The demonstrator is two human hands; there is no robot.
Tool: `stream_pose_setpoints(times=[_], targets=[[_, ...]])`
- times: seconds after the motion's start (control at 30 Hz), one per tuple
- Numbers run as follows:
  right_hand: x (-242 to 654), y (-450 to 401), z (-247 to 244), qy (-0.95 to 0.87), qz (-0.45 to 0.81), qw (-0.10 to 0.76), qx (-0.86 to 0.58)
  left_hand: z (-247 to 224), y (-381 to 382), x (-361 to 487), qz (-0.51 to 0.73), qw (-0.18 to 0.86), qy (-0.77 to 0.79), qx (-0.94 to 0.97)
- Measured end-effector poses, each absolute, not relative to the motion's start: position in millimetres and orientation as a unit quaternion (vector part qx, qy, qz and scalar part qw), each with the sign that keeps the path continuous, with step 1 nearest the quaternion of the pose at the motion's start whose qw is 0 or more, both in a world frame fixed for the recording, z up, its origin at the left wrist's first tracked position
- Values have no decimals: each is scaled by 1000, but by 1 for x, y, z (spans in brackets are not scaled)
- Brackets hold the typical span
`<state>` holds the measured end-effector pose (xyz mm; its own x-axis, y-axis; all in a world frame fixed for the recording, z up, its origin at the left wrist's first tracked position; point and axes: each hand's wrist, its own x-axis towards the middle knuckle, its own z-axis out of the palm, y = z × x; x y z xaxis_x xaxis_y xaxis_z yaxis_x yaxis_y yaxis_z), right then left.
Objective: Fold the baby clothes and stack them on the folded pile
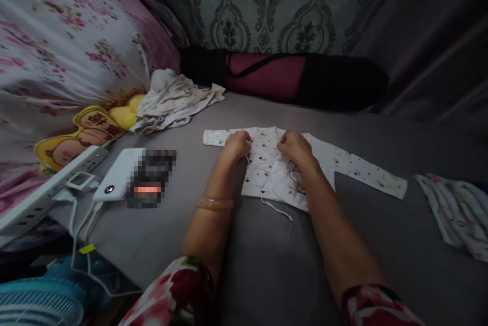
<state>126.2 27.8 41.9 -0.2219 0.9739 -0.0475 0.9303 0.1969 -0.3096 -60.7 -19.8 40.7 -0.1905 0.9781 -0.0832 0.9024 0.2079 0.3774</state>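
Note:
A small white long-sleeved shirt [263, 178] with a printed pattern lies spread on the grey sheet, both sleeves stretched outward. On its left side my left hand [239, 144] is closed, fingers pinching at the cloth near the shoulder. My right hand [295, 147] is pinched on the fabric at the upper middle of the shirt, close to the neckline. Thin white ties show between the hands. One white string [277, 210] trails from the bottom hem onto the sheet.
Crumpled light clothes [175, 99] and yellow plush toys [95, 132] sit at the back left. Nearer are a power strip [53, 191], a white power bank [119, 173] and cables. A long black and maroon bag [267, 77] lies behind; folded cloth [455, 209] lies right.

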Motion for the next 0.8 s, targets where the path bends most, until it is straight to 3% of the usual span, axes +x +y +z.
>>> stream_pose_setpoints(times=[0.8], targets=[[144,35,35,-751,125,87,-642,58,-37,-62,-37,162,694,701]])
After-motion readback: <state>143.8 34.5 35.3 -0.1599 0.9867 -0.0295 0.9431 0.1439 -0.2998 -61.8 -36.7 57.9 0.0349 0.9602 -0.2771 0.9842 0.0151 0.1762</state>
